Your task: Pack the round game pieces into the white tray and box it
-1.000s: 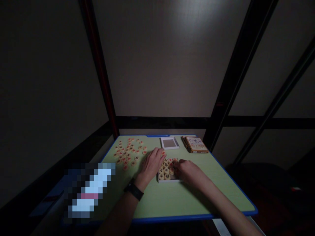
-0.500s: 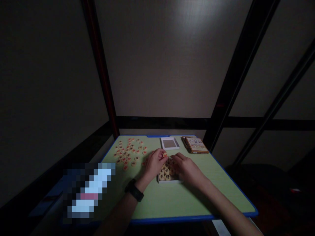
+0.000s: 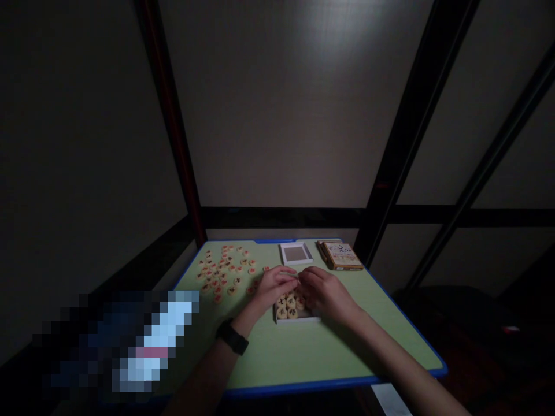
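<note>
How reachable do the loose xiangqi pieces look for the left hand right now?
Probably yes: the loose xiangqi pieces lie on the green tabletop left of the left hand, with nothing between. That hand is at the white box, beside the right hand; whether it grips anything is unclear.

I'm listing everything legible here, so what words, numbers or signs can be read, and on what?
No text is legible.
Packed pieces in the near white tray: marked characters, too small to read surely.
Scattered pieces: red and dark characters, too small.
Top brown-edged box: dark brush-style characters, too blurred.
</note>
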A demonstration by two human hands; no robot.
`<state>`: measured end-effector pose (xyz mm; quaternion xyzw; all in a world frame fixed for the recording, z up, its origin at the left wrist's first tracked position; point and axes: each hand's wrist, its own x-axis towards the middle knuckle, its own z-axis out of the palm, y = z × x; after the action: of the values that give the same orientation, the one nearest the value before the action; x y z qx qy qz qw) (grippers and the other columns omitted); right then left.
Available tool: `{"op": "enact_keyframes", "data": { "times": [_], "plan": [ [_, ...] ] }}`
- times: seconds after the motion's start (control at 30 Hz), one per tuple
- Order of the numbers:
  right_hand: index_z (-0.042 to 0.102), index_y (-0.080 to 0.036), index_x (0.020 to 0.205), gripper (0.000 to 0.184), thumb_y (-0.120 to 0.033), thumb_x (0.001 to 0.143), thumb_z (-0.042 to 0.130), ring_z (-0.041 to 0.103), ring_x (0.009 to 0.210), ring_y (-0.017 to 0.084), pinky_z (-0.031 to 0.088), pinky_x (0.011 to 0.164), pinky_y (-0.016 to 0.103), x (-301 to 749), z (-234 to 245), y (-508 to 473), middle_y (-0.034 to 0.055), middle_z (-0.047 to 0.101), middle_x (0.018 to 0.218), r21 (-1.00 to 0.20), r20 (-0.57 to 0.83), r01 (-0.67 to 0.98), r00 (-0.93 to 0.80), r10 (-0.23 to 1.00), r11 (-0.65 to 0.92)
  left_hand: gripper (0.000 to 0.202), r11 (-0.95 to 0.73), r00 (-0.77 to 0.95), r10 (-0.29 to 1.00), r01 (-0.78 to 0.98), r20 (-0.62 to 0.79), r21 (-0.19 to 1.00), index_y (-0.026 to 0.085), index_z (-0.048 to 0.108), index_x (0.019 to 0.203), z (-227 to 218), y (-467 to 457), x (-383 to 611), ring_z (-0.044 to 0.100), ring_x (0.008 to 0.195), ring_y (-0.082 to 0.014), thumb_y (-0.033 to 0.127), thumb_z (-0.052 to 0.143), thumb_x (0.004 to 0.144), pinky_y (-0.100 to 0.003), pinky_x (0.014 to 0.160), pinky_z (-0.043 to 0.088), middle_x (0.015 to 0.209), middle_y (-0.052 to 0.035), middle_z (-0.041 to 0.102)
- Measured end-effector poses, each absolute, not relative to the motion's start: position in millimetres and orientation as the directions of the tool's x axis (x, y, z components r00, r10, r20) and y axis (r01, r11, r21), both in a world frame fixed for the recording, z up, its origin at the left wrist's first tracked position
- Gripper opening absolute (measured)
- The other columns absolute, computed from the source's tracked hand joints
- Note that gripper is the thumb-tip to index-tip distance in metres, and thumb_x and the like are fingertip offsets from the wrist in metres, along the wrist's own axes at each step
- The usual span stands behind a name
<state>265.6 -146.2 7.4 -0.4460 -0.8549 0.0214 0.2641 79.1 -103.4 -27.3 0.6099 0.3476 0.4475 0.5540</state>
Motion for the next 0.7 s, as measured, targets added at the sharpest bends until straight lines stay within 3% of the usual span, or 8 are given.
{"op": "enact_keyframes", "data": {
  "times": [0.13, 0.3, 0.47, 0.7],
  "plan": [
    [0.068, -0.016, 0.093, 0.016, -0.01, 0.087, 0.055, 0.064, 0.086, 0.019, 0.046, 0.078, 0.027, 278, 10, -154, 0.0084, 0.071, 0.091, -0.386, 0.347, 0.751, -0.42, 0.838, 0.536, 0.025, -0.155, 0.277, 0.947, -0.054, 0.164, 0.987, 0.015, 0.066, 0.093, -23, -102, 77, 0.07, 0.092, -0.0209, 0.02, 0.07, 0.068, -0.032, 0.086, 0.053, 0.094, -0.0094, 0.076],
    [0.07, -0.014, 0.098, 0.022, -0.012, 0.092, 0.049, 0.066, 0.088, 0.02, 0.046, 0.078, 0.026, 277, 2, -162, 0.0107, 0.072, 0.095, -0.309, 0.238, 0.81, -0.442, 0.865, 0.499, 0.024, -0.173, 0.198, 0.962, -0.08, 0.186, 0.982, 0.015, 0.067, 0.088, -25, -97, 74, 0.07, 0.092, -0.0215, 0.015, 0.064, 0.065, -0.033, 0.087, 0.053, 0.093, -0.0091, 0.076],
    [0.069, -0.014, 0.11, 0.025, -0.014, 0.095, 0.049, 0.065, 0.091, 0.021, 0.047, 0.081, 0.027, 273, -7, -159, 0.0121, 0.07, 0.101, -0.221, 0.233, 0.823, -0.476, 0.848, 0.523, 0.023, -0.19, 0.202, 0.957, -0.099, 0.206, 0.977, 0.015, 0.069, 0.085, -26, -97, 75, 0.069, 0.092, -0.0218, 0.016, 0.066, 0.062, -0.033, 0.087, 0.052, 0.092, -0.0088, 0.076],
    [0.07, -0.015, 0.102, 0.022, -0.011, 0.093, 0.05, 0.062, 0.084, 0.017, 0.047, 0.079, 0.026, 274, -9, -157, 0.0093, 0.063, 0.097, -0.336, 0.257, 0.771, -0.477, 0.84, 0.54, 0.021, -0.194, 0.19, 0.961, -0.058, 0.202, 0.979, 0.016, 0.07, 0.081, -25, -98, 76, 0.067, 0.089, -0.0205, 0.015, 0.063, 0.062, -0.032, 0.084, 0.052, 0.091, -0.0075, 0.075]
  ]
}}
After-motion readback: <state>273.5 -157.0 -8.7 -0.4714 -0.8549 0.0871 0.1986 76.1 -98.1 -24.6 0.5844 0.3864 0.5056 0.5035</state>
